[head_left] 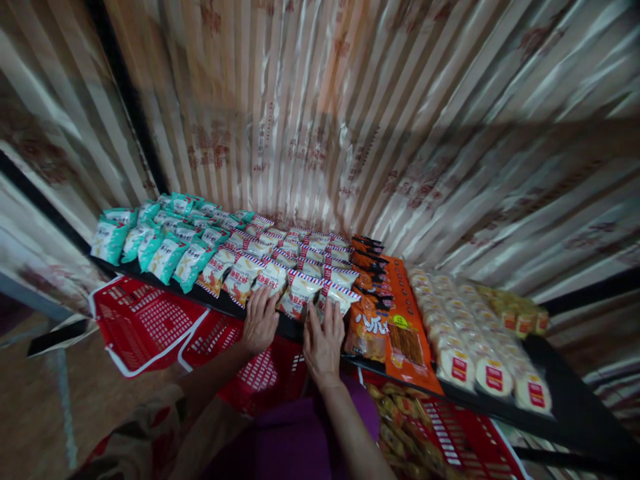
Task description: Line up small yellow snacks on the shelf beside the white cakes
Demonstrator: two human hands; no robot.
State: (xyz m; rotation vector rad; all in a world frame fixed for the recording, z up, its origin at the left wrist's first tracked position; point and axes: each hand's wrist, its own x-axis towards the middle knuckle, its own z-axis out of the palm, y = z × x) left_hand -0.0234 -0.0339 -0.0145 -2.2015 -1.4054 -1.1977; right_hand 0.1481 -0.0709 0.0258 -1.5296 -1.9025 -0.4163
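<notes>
My left hand (261,321) lies with its fingers stretched out against the front of a white snack bag (271,275) with a striped edge. Beside it, my right hand (324,339) touches another striped snack bag (338,292), fingers extended and slightly apart. A third bag of the same kind (301,292) stands between the two hands. These bags form several rows on a black shelf (575,393). To their left are rows of teal snack bags (167,259); to their right are orange snack packets (367,321). Neither hand is closed around a bag.
Farther right are a flat orange packet (407,333), rows of round white packaged cakes (493,377) and small yellowish packs (515,320). Red baskets (145,320) stand below the shelf's front edge, one with wrapped brown items (400,427). A striped curtain (300,100) hangs behind.
</notes>
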